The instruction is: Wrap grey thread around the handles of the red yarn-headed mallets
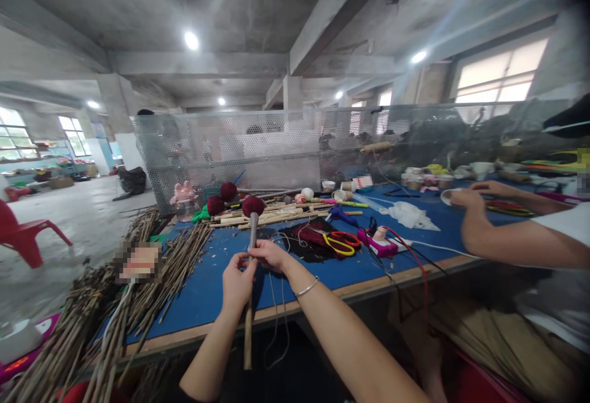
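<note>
Held item: stick with a dark red padded head, gripped in both hands at the near edge of the bench, centre of the scene.

Orientation: long axis close to vertical, slightly tilted. Head end pointing up and far, above the blue bench top. Bare end pointing down and near, below the bench edge.

State of left hand: clenched round the shaft at about mid-length, thumb uppermost.

State of right hand: just above and to the right of the other, touching it, fingers pinched on the shaft. Thin thread hanging from this grip in a loop below the bench edge. Metal bangle on the wrist.

Far of the hands: two more red heads lying among bare canes.

To the right: scissors with orange and yellow handles, then a pink glue gun just beside them.

To the left: large heap of thin twigs across the bench end, spilling off it.

Far right: co-worker's hands resting on the bench.

Along the far edge: mesh screen.
</note>
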### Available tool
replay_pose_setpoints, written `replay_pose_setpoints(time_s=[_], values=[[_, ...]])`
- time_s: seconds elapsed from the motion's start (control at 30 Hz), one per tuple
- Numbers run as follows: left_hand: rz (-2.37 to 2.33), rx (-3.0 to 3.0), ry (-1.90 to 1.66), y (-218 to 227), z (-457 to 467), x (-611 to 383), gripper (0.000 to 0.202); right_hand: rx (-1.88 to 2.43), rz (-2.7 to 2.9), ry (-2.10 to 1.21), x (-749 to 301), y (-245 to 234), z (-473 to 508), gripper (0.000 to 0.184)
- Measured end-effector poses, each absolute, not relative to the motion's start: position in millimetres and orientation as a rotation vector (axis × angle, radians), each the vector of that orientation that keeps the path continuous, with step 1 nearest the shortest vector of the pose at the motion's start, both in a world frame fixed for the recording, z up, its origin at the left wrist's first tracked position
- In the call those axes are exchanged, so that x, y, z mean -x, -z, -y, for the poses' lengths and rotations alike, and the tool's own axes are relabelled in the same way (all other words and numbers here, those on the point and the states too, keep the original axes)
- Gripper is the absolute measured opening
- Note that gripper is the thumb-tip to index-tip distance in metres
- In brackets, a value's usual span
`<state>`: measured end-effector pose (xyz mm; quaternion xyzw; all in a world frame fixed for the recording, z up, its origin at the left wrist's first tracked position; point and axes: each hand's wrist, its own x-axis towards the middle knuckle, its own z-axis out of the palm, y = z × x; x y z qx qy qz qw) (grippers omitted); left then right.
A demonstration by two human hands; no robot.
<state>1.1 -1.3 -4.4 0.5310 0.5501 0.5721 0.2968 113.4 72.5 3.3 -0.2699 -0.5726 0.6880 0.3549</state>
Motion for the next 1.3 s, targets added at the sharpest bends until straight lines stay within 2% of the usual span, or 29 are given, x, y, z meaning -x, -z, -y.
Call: replay_pose_setpoints(time_s=[0.23,0.6,0.83,0.93,1.07,1.3], values=[[-1.454,-1.339,-1.528,4.6,4.5,-2.7,0.038,0.566,1.44,-1.935,-116.0,-6.4,-71.5,0.027],[-1.433,-1.304,-1.537,5.0,2.5,-1.8,0.032,0.587,1.447,-1.893,-112.8,-5.4,-70.1,0.028],[-1.229,-1.19,-1.592,0.6,2.3,-4.2,0.031,0.562,1.389,-1.933,-117.6,-6.4,-72.9,0.028],[-1.139,-1.179,-1.509,1.0,0.4,-3.6,0.033,0.578,1.365,-1.895,-118.5,-3.9,-74.7,0.026],[-1.218,-1.219,-1.462,3.4,1.9,-3.8,0.033,0.616,1.4,-1.871,-117.3,-0.5,-76.3,0.026],[-1.372,-1.304,-1.606,5.2,9.9,-5.4,0.032,0.612,1.44,-1.897,-115.2,-5.6,-72.9,0.028]])
